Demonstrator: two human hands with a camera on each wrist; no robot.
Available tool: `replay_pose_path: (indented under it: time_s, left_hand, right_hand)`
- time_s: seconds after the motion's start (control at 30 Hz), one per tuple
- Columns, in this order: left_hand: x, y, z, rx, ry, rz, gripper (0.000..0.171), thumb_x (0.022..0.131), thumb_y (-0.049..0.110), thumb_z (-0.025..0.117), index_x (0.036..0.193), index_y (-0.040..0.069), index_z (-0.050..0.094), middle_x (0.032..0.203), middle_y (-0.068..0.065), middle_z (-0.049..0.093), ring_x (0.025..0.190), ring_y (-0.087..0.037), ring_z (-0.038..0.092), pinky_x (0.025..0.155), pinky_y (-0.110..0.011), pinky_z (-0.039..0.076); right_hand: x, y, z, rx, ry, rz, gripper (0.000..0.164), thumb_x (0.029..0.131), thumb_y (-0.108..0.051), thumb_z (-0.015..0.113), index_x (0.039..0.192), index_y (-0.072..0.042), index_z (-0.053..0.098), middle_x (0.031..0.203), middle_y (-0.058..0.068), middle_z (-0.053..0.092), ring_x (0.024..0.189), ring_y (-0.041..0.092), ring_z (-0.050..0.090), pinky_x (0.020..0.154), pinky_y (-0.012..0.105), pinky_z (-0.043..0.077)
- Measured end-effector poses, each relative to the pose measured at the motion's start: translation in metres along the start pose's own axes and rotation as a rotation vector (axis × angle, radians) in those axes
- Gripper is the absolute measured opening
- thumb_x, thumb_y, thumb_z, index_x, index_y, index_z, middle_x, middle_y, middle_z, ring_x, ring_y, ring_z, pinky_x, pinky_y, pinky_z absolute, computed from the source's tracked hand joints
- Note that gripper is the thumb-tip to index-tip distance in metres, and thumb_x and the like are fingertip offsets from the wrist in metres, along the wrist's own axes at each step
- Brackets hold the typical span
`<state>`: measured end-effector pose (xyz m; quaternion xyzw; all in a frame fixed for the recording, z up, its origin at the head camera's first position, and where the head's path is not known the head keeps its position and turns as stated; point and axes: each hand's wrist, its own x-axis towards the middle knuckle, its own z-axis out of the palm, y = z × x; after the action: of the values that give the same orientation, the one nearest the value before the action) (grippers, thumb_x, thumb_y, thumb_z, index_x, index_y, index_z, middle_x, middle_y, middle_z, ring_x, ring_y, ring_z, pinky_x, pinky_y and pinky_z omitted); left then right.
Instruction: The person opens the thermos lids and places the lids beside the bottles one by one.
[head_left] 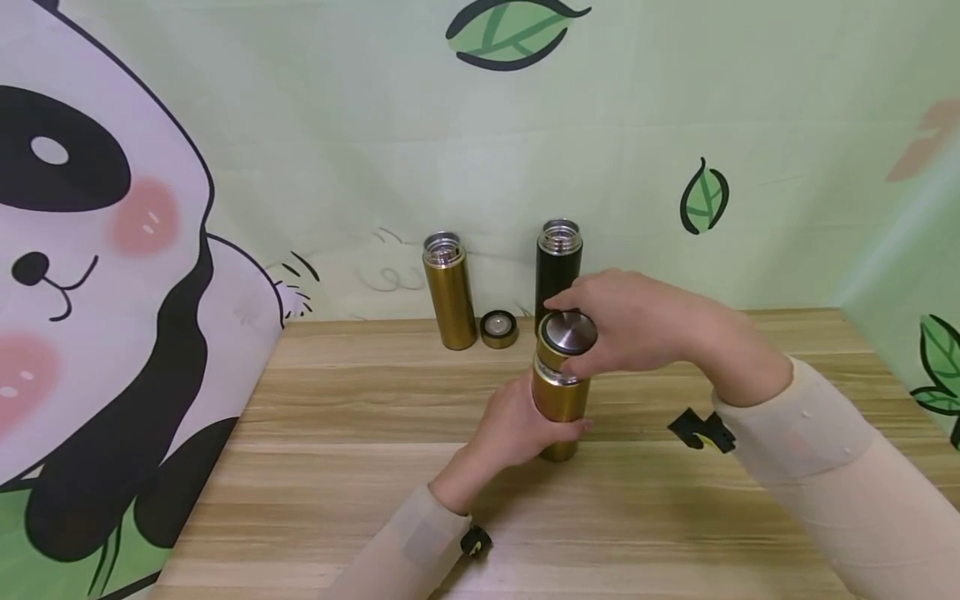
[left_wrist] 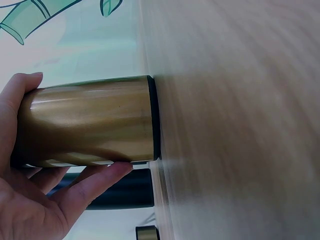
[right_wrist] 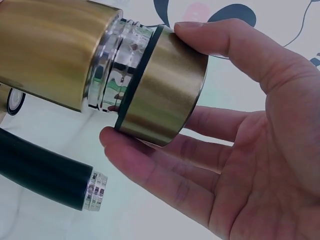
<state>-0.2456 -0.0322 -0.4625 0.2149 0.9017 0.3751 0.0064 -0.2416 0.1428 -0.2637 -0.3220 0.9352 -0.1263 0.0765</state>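
My left hand (head_left: 517,423) grips the body of a gold thermos bottle (head_left: 561,400), which stands upright on the table. In the left wrist view the bottle's black base (left_wrist: 154,118) meets the wood. My right hand (head_left: 637,325) pinches a gold lid (right_wrist: 165,85) with a steel top between thumb and fingers. That lid sits over the bottle's mouth, with part of the silver threaded neck (right_wrist: 122,65) showing beneath it in the right wrist view. Whether the threads engage, I cannot tell.
Behind stand an uncapped gold thermos (head_left: 450,300) and an uncapped black thermos (head_left: 558,262), partly hidden by my right hand. Between them a gold lid (head_left: 498,329) lies with its inside up. A panda-printed cloth backdrop (head_left: 360,167) rises behind the wooden table (head_left: 337,483).
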Motion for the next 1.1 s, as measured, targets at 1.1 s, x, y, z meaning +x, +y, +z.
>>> replay_pose_path:
  time_s: [1.1]
  left_hand:
    - [0.0,0.001,-0.001,-0.048,-0.013,-0.024,0.07,0.08,0.055,0.085,0.131,0.02,0.053,0.11,0.003,0.071,0.093,-0.012,0.068,0.083,-0.033,0.055]
  right_hand:
    - [-0.025,0.024,-0.009,0.08,0.077,-0.04,0.054,0.086,-0.029,0.083,0.134,-0.016,0.064,0.111,-0.001,0.067,0.094,0.013,0.064,0.083,0.038,0.054]
